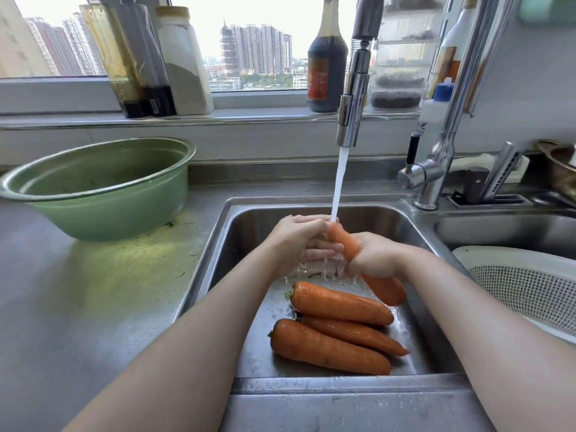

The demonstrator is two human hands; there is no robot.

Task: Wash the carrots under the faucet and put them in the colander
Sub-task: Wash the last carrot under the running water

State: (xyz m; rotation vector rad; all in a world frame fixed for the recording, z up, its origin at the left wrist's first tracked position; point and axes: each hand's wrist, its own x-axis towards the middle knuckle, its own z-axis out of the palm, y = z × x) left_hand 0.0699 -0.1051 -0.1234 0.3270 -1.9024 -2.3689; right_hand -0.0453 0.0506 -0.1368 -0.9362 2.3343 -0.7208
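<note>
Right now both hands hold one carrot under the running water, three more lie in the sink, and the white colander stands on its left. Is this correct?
Only the side is wrong: the head view shows the white colander on the right of the sink; a green basin is on the left. The rest is correct.

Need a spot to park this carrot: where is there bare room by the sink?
Bare steel counter lies between the green basin and the sink, and the front ledge is free. The white colander's visible mesh is empty. Crowded: three carrots cover the sink floor, bottles line the windowsill.
</note>
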